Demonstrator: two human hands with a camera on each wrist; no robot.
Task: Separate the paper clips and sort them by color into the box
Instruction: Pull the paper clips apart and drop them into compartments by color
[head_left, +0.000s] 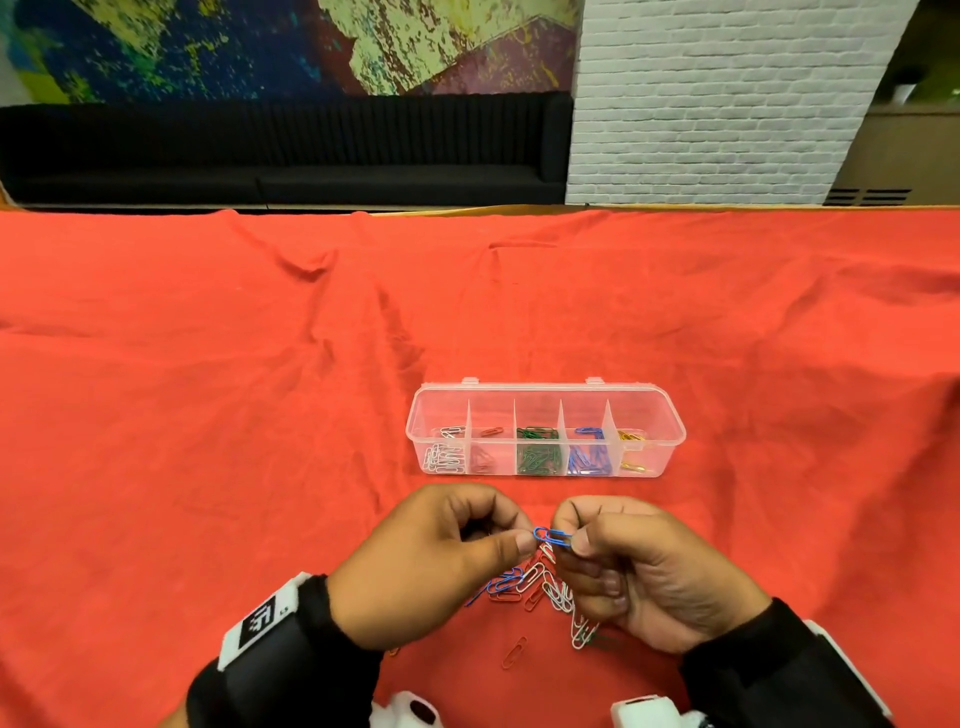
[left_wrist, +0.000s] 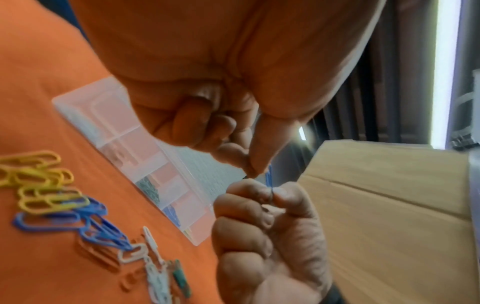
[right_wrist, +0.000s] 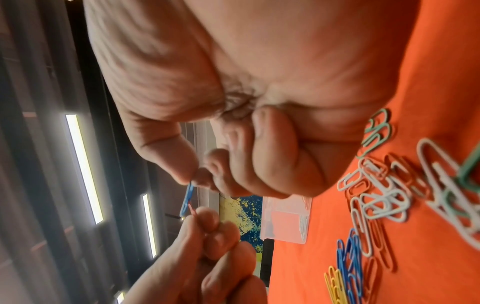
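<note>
Now both hands, left hand (head_left: 436, 551) and right hand (head_left: 639, 566), pinch the blue clip (head_left: 551, 537); it looks light, thin and slippery, best held by its ends

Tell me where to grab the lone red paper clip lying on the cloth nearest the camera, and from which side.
Pinch the red paper clip across its two long sides near the middle, coming straight down from above. It lies flat on the red cloth, apart from the tangled pile, so nothing blocks a top approach; being thin wire, it probably needs fingertips.
</note>
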